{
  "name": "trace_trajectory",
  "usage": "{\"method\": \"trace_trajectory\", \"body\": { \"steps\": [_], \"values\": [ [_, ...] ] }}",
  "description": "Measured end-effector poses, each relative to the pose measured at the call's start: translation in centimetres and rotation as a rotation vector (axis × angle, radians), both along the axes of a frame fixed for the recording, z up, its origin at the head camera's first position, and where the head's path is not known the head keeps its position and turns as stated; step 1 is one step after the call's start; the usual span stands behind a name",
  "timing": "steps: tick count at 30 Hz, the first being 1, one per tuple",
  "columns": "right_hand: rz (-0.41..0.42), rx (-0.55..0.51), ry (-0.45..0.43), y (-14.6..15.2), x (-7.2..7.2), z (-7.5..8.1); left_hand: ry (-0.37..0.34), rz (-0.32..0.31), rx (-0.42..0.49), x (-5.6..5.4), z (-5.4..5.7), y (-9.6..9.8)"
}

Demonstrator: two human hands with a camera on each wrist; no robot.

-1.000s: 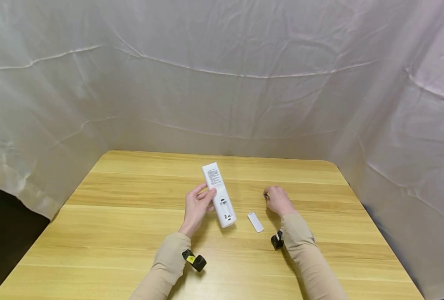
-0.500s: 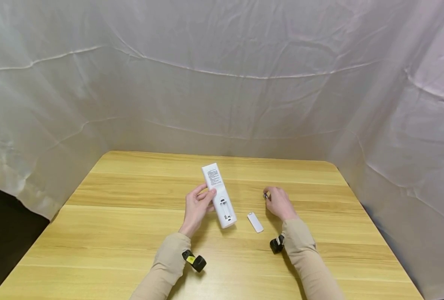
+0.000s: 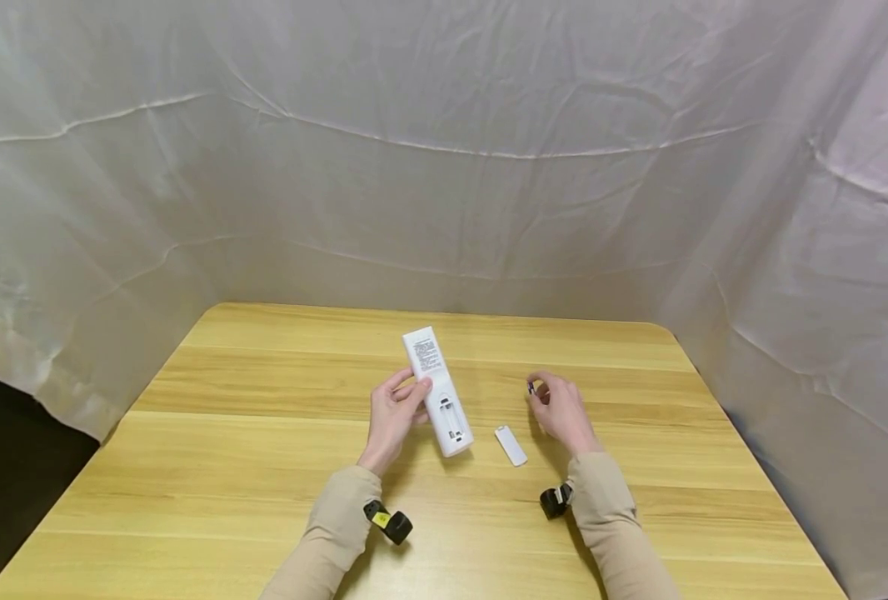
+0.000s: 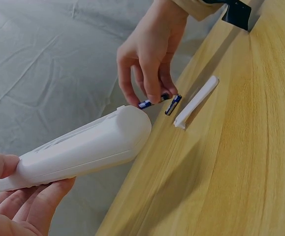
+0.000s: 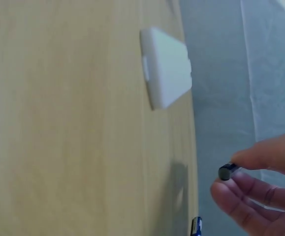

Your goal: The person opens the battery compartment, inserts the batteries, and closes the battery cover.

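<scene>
My left hand [image 3: 397,414] holds a white remote control [image 3: 426,354], its back facing up with a printed label. The thumb lies on the back and the fingers are underneath. Near the lower end, the battery compartment [image 3: 451,419] is uncovered and its metal contacts show. To the right, my right hand [image 3: 560,408] pinches a small dark blue battery [image 5: 227,171] between thumb and fingers, just over the table. A second battery [image 4: 173,104] lies on the table below that hand. Between the hands lies the white battery cover [image 3: 511,445].
All this is on a wood-grain table [image 3: 226,483] with rounded far corners. A pale grey cloth [image 3: 444,208] hangs around its back and sides. Each wrist carries a black camera [image 3: 390,522] close to the tabletop.
My right hand has lifted and turned slightly, and the battery in its fingertips shows more plainly. My left hand and the remote control stay almost still.
</scene>
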State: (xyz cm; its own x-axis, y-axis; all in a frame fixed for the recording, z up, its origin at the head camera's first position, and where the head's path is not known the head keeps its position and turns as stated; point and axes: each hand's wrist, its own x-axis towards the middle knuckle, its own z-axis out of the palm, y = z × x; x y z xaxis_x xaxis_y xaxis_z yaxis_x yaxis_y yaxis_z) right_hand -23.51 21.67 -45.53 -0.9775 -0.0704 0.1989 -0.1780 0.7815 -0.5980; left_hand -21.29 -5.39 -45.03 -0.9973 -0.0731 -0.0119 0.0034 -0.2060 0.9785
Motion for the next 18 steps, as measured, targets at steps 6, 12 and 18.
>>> {"method": "trace_trajectory", "body": {
  "steps": [6,12,18],
  "values": [
    [-0.020,-0.057,0.071,-0.6,0.6,0.4,0.001,-0.002,-0.005,0.0,-0.1,0.0],
    [-0.004,-0.081,0.143,-1.5,1.2,1.0,-0.001,-0.004,0.007,0.0,-0.1,0.1],
    [0.025,-0.099,0.182,-2.4,1.6,1.5,0.000,-0.004,0.006,0.0,0.0,0.1]
  ]
}}
